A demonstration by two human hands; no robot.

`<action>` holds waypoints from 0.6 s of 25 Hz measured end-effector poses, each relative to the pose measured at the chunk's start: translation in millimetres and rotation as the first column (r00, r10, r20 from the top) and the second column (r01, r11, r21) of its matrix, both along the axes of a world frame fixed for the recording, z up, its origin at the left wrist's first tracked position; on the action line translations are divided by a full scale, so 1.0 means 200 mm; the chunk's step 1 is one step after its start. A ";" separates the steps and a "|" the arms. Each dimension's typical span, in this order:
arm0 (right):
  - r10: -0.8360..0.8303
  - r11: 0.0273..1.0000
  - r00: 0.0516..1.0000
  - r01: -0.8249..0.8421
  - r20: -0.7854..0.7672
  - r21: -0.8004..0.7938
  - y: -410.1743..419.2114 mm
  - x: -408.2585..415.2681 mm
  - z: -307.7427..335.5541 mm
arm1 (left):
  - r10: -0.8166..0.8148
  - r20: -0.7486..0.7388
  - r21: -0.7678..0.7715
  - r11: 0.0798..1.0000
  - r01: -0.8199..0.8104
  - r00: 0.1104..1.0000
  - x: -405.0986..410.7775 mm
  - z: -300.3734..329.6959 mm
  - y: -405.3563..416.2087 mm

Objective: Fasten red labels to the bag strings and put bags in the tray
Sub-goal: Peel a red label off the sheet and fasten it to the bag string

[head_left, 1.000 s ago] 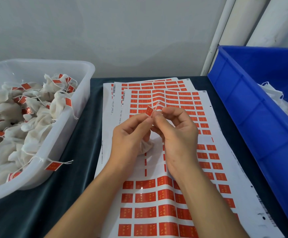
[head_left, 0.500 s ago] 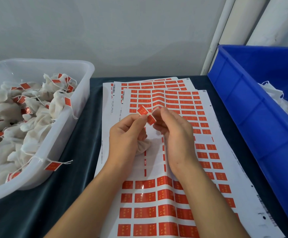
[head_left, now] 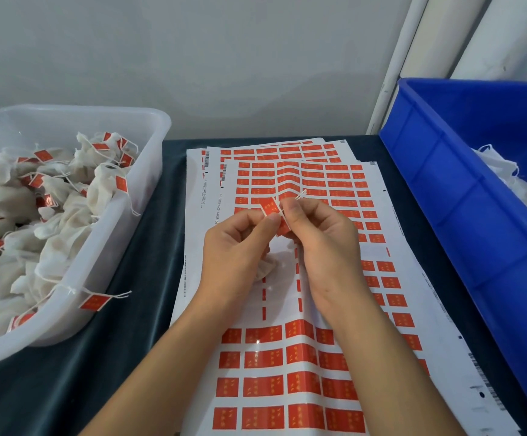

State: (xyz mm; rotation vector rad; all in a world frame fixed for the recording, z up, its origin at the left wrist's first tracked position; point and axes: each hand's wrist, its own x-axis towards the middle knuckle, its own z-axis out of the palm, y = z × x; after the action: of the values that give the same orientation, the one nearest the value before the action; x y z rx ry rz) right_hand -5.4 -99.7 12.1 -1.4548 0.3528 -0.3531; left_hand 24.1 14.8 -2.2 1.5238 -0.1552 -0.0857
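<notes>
"Where was the red label (head_left: 271, 208) just then?"

"Up between the two hands, over the label sheets (head_left: 290, 366). The left hand (head_left: 235, 247) pinched one end of it with thumb and forefinger; the right hand (head_left: 322, 237) pinched the other part, folded downward. The white string (head_left: 299, 195) ran across the fold and poked out above the right fingertips, which I'd judge was the point: the label was held open so it could close around the string."

"And the bag itself?"

"The bag (head_left: 266, 268) hung low between the hands, tucked under the left palm (only a pale bulge of it showed), seemingly kept there so the string stayed short and taut."

"Why work right above the sheets?"

"The next label was within reach, I suppose. The clear tray (head_left: 149, 171) stood to the left, already heaped with labelled bags (head_left: 67, 215), one tag dangling over its rim. The blue bin (head_left: 463, 221) on the right held white bags, apparently unlabelled."

"So this one wasn't finished?"

"Not yet, by my reading: the fold still needed pressing shut."
</notes>
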 end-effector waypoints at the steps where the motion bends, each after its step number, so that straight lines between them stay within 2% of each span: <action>1: 0.002 1.000 1.000 -0.002 -0.003 0.011 0.00 0.00 0.00 | 0.002 0.005 0.010 1.000 -0.002 1.000 0.00 0.00 0.00; 15: 0.018 1.000 1.000 -0.018 0.003 -0.010 0.00 -0.01 0.00 | 0.077 -0.024 0.016 0.997 -0.077 0.997 0.00 0.01 0.00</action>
State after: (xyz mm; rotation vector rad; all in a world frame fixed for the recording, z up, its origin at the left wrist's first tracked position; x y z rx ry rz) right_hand -6.8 -99.6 12.2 -1.4661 0.3352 -0.3428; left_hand 24.1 14.5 -0.8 1.5415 -0.0759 -0.0447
